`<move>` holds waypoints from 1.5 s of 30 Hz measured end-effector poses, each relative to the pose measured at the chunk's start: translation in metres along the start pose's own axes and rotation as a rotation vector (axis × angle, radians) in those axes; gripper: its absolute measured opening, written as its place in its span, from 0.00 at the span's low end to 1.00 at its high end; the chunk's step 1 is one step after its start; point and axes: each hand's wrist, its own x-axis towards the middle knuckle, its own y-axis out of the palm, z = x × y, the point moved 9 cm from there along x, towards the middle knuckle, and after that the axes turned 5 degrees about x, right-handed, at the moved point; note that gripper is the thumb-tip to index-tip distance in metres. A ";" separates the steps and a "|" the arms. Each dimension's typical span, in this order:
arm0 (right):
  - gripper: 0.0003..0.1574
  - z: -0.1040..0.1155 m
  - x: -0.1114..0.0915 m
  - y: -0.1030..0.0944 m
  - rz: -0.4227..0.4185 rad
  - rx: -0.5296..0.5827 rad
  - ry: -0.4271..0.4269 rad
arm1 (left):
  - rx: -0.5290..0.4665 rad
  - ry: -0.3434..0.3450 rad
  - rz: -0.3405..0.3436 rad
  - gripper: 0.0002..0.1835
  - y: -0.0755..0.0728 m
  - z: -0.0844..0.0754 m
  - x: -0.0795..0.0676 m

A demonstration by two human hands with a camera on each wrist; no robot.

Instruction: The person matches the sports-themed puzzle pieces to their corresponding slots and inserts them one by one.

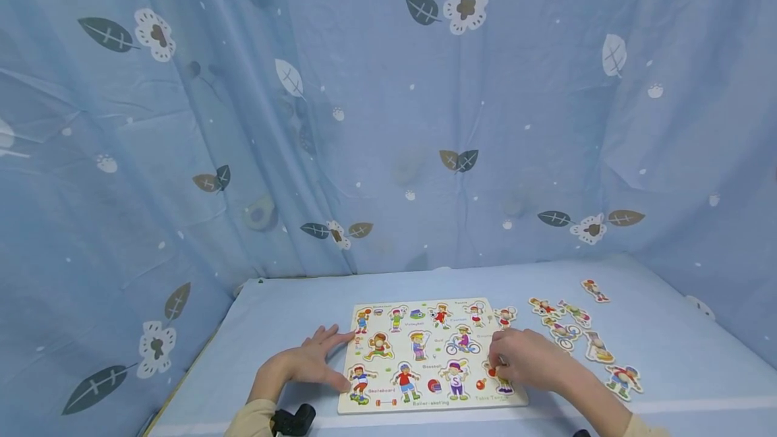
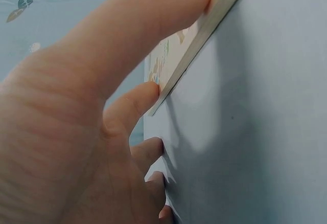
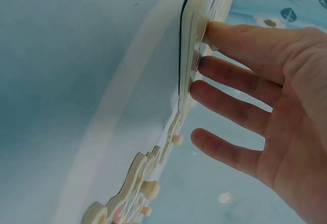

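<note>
A wooden peg puzzle board (image 1: 394, 373) printed with children playing sports lies on the cloth. My left hand (image 1: 311, 359) is spread at its left side, thumb and index fingertips touching the board's edge (image 2: 191, 50); the other fingers rest on the cloth. At the board's lower right corner my right hand (image 1: 529, 358) pinches a puzzle piece (image 1: 502, 384) of a child figure near the Table Tennis label, thumb and index finger together. The hand covers part of this piece. In the right wrist view the remaining fingers of the right hand (image 3: 286, 91) extend beside the board.
Several loose puzzle pieces (image 1: 599, 348) lie to the right of the board, some overlapping, with round wooden knobs (image 3: 149, 189). One piece (image 1: 505, 317) sits right by the board's upper right edge, another (image 1: 595, 290) farther back. A blue patterned curtain (image 1: 388, 120) hangs behind the table.
</note>
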 end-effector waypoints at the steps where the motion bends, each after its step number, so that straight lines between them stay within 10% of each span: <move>1: 0.09 0.000 0.000 0.000 -0.003 -0.003 -0.001 | 0.002 -0.001 0.000 0.51 0.000 0.000 0.000; 34: 0.07 0.001 -0.001 -0.004 -0.007 -0.008 0.006 | 0.009 0.010 -0.003 0.51 -0.001 -0.001 -0.001; 45: 0.09 -0.024 -0.003 -0.025 -0.043 0.017 0.179 | 0.005 0.018 0.013 0.51 0.001 0.001 0.001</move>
